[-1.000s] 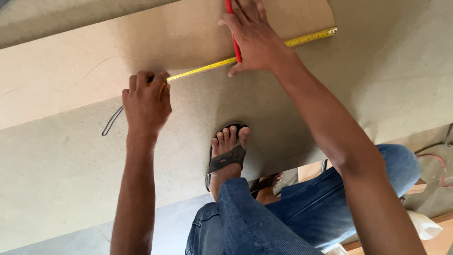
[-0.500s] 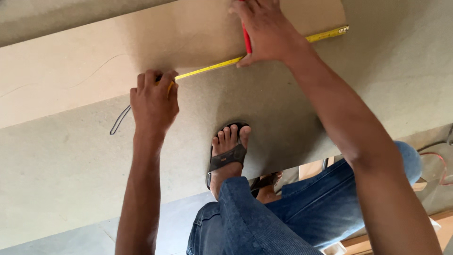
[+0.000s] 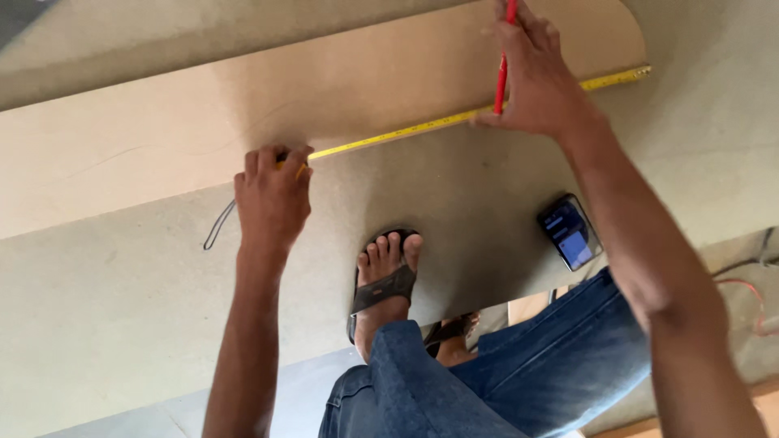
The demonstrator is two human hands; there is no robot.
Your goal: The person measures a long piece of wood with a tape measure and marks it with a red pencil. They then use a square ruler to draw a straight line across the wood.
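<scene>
A yellow tape measure (image 3: 406,131) is stretched along the edge of a light tan board (image 3: 341,89) that lies on a larger grey-brown sheet (image 3: 122,308). My left hand (image 3: 272,199) is closed over the tape's case at its left end, a thin wrist strap (image 3: 217,227) trailing from it. My right hand (image 3: 535,77) presses the tape down further right and holds a red pencil (image 3: 503,73) upright, its tip at the tape. The tape's free end (image 3: 637,75) reaches past the board's rounded corner.
My sandalled foot (image 3: 388,272) stands on the grey-brown sheet, with my jeans-clad legs (image 3: 503,365) below. A dark phone (image 3: 570,231) with a lit screen lies on the sheet near my right forearm. Cables (image 3: 751,276) lie at the right edge.
The view has shifted, bringing the phone into sight. My right hand with the red pencil has moved right along the tape. My left hand keeps its hold on the case.
</scene>
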